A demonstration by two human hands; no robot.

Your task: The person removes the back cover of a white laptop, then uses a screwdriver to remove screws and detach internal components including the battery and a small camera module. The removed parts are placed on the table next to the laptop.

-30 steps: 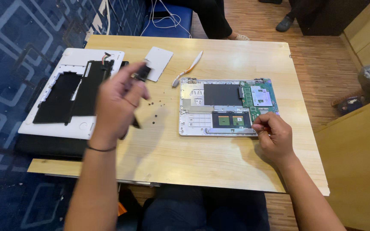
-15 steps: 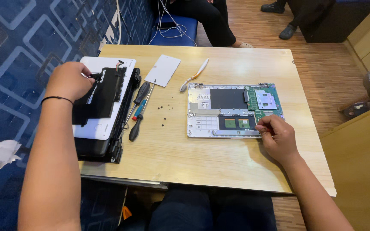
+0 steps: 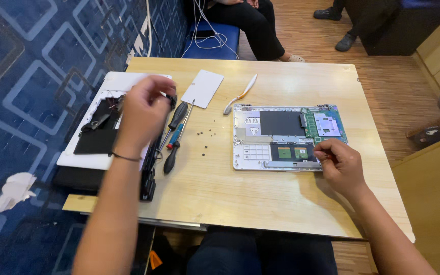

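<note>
left hand (image 3: 143, 109): raised over the left part of the desk, above the white laptop cover (image 3: 109, 84); fingers curled inward, and whether they pinch anything small I cannot tell
right hand (image 3: 341, 165): resting at the lower right corner of the opened laptop base (image 3: 281, 135); fingers bunched and closed at that edge, what they hold is too small to see
opened laptop base: lies flat, right of the desk's middle, with a green circuit board (image 3: 326, 124) in its upper right part
white laptop cover: at the left edge of the desk, overhanging it; a black panel (image 3: 97, 136) lies on it
screwdrivers (image 3: 174, 135): just right of the left hand, lying side by side and pointing towards the far edge
loose screws (image 3: 205, 141): scattered between the screwdrivers and the laptop base
white card (image 3: 202, 88): flat near the far edge, beside a pale prying tool (image 3: 240, 94)
desk (image 3: 240, 198): bare wood along the whole near edge and in the far right corner; that is the open room
surroundings: blue patterned floor to the left with a crumpled paper (image 3: 14, 189); other people's legs beyond the far edge
</note>
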